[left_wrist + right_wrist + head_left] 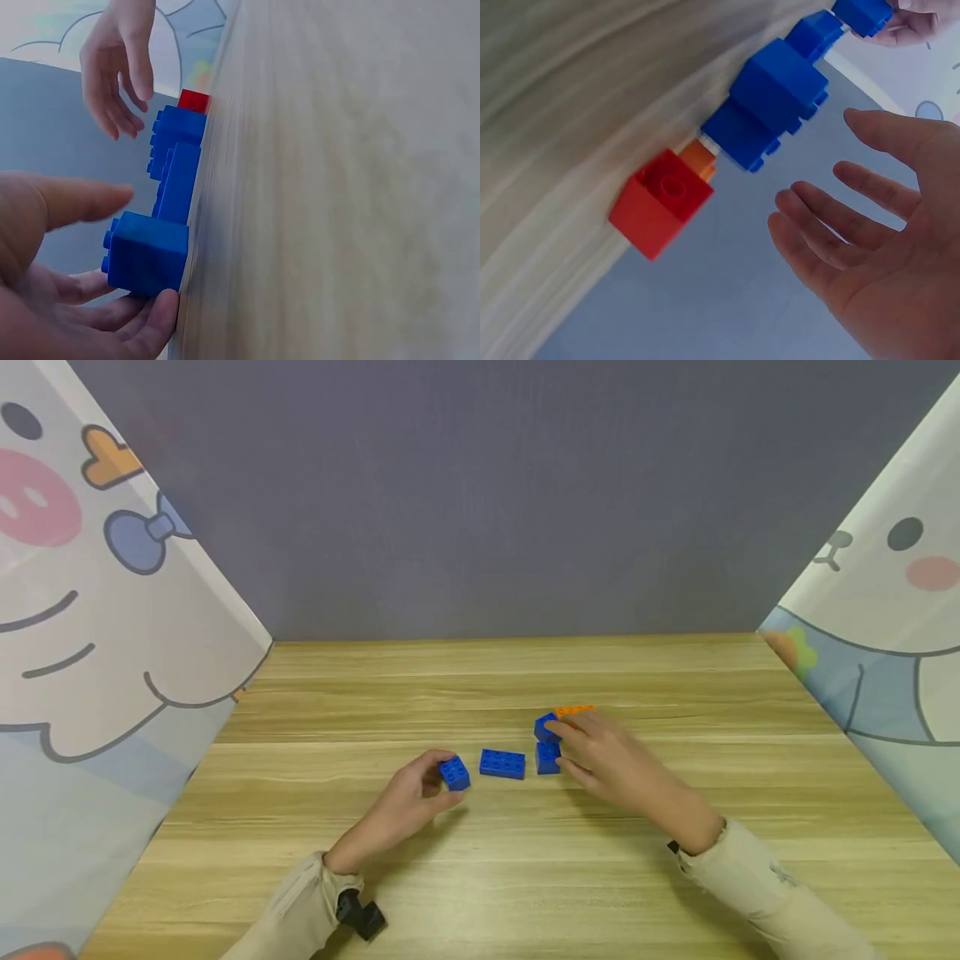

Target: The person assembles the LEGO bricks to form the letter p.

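Note:
In the head view my left hand [408, 802] curls its fingers and thumb about a small blue brick [454, 774]. The left wrist view shows fingertips against this brick [148, 255], the topmost digit held over it. My right hand [611, 764] hovers over the bricks at the right; in the right wrist view its loosely bent fingers [825, 225] hold nothing. Below that hand lie two blue bricks, one turned at an angle [545, 727] and one nearer me [547, 760]. Between the hands is a longer blue brick [502, 764].
An orange brick [574, 710] lies behind the right hand, partly covered. A red brick [660, 206] is beside it, hidden in the head view. The wooden table [420, 685] ends at a grey wall [480, 510], with cartoon-printed panels [150, 652] at both sides.

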Demonstrator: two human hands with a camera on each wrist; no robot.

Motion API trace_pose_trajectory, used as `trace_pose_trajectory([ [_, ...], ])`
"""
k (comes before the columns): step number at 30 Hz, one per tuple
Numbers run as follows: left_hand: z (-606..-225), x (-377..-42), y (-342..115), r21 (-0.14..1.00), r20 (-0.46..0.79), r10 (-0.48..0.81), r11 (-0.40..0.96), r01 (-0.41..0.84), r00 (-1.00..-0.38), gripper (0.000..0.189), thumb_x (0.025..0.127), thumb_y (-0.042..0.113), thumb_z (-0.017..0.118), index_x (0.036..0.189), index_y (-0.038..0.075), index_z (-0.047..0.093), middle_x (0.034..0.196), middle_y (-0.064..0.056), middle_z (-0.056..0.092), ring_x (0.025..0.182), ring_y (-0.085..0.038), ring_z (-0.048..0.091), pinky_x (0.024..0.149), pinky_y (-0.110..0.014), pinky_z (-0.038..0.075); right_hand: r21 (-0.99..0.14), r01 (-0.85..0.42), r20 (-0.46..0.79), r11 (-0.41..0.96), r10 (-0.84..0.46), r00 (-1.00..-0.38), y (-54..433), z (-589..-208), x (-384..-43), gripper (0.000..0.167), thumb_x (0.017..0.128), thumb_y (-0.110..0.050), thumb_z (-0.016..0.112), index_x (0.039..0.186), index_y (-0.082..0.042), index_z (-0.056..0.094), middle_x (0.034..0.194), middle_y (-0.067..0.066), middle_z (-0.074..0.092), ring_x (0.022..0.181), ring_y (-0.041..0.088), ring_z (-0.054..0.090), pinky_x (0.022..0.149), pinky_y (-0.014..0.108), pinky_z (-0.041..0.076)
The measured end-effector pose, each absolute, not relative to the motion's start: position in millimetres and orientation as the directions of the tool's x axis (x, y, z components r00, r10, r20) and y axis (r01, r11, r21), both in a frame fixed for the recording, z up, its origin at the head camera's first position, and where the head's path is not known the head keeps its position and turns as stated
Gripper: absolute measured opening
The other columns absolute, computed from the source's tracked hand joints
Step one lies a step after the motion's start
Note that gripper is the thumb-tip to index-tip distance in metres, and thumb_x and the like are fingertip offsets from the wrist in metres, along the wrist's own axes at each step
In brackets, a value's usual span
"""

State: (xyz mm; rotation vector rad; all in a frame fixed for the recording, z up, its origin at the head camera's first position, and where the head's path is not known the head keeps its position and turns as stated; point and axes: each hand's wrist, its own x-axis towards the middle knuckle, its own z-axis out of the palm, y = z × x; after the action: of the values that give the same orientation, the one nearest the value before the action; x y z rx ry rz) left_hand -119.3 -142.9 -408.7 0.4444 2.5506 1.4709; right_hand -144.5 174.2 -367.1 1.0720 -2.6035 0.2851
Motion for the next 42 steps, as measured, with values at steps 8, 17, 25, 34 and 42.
trace_pose_trajectory([
  [8, -408.2, -120.0, -137.2, 0.875, 0.032, 0.484, 0.41, 0.259, -0.874, 0.034, 0.089, 0.004, 0.073, 0.121, 0.003, 0.062, 0.116, -0.009, 0.061, 0.102, -0.022, 0.061, 0.089, -0.032, 0.054, -0.101, -0.684, 0.256, 0.723, -0.645, -0.72, 165.5, -377.0, -145.7, 0.049, 0.087, -0.021, 0.079, 0.132, -0.006, 0.063, 0.122, 0.014, 0.065, 0.109, 0.029, 0.063, 0.089, 0.044, 0.056],
  [17, -401.0, -114.8, -119.0, 0.845, 0.033, 0.523, 0.441, 0.304, -0.852, 0.037, 0.089, 0.014, 0.077, 0.123, 0.01, 0.065, 0.121, -0.002, 0.062, 0.105, -0.017, 0.059, 0.091, -0.037, 0.053, -0.13, -0.665, 0.22, 0.736, -0.632, -0.743, 161.8, -379.4, -146.2, 0.046, 0.086, -0.016, 0.08, 0.128, -0.004, 0.064, 0.122, 0.015, 0.065, 0.11, 0.029, 0.063, 0.091, 0.044, 0.055],
  [25, -400.5, -118.1, -96.0, 0.824, 0.038, 0.586, 0.441, 0.357, -0.81, 0.036, 0.088, 0.016, 0.078, 0.122, 0.013, 0.066, 0.119, 0.002, 0.063, 0.111, -0.016, 0.059, 0.098, -0.037, 0.049, -0.144, -0.683, 0.266, 0.716, -0.637, -0.723, 164.9, -386.7, -144.7, 0.042, 0.085, -0.01, 0.08, 0.124, -0.002, 0.064, 0.116, 0.013, 0.066, 0.104, 0.026, 0.065, 0.084, 0.039, 0.058],
  [34, -406.3, -117.7, -90.7, 0.852, 0.022, 0.604, 0.406, 0.331, -0.797, 0.033, 0.086, 0.01, 0.079, 0.117, 0.011, 0.068, 0.115, 0.002, 0.064, 0.101, -0.013, 0.061, 0.09, -0.027, 0.053, -0.198, -0.689, 0.259, 0.697, -0.641, -0.723, 162.5, -386.8, -144.6, 0.042, 0.086, -0.006, 0.078, 0.125, 0.0, 0.062, 0.114, 0.015, 0.067, 0.1, 0.026, 0.068, 0.079, 0.037, 0.059],
  [42, -407.2, -116.9, -87.9, 0.794, 0.025, 0.589, 0.48, 0.374, -0.808, 0.042, 0.084, 0.013, 0.082, 0.122, 0.01, 0.065, 0.111, 0.002, 0.063, 0.093, -0.01, 0.059, 0.082, -0.024, 0.052, -0.183, -0.708, 0.311, 0.682, -0.643, -0.7, 164.3, -385.1, -145.1, 0.039, 0.085, -0.008, 0.079, 0.12, -0.001, 0.064, 0.107, 0.011, 0.069, 0.09, 0.02, 0.068, 0.074, 0.033, 0.059],
])
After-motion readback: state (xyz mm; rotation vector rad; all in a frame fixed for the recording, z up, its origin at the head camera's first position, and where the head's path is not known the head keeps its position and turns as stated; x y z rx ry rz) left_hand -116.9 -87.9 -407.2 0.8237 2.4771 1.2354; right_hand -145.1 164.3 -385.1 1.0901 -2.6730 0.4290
